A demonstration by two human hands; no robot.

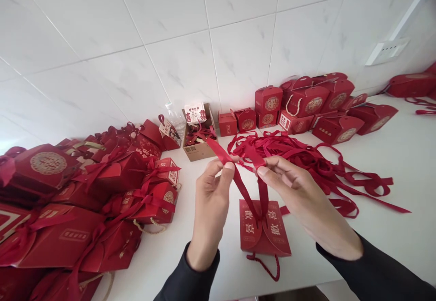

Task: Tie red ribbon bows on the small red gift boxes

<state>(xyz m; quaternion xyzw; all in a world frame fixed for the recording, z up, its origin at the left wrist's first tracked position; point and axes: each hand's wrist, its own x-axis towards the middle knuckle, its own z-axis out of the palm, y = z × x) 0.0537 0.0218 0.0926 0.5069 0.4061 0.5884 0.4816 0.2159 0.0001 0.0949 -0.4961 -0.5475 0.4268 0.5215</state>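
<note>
A red box with pale lettering lies near the table's front edge, a twisted red cord handle at its near side. From the middle of its top a red ribbon rises in two lengths. My left hand pinches one length between thumb and fingers, above and left of the box. The other length is pinched in my right hand, above and right of it. Both hands are raised over the box, a small gap between them.
Many finished-looking red boxes with bows fill the left side. A cardboard box of small items and a clear bottle stand by the wall. Loose red ribbons lie behind my right hand; more red boxes stand at the back right.
</note>
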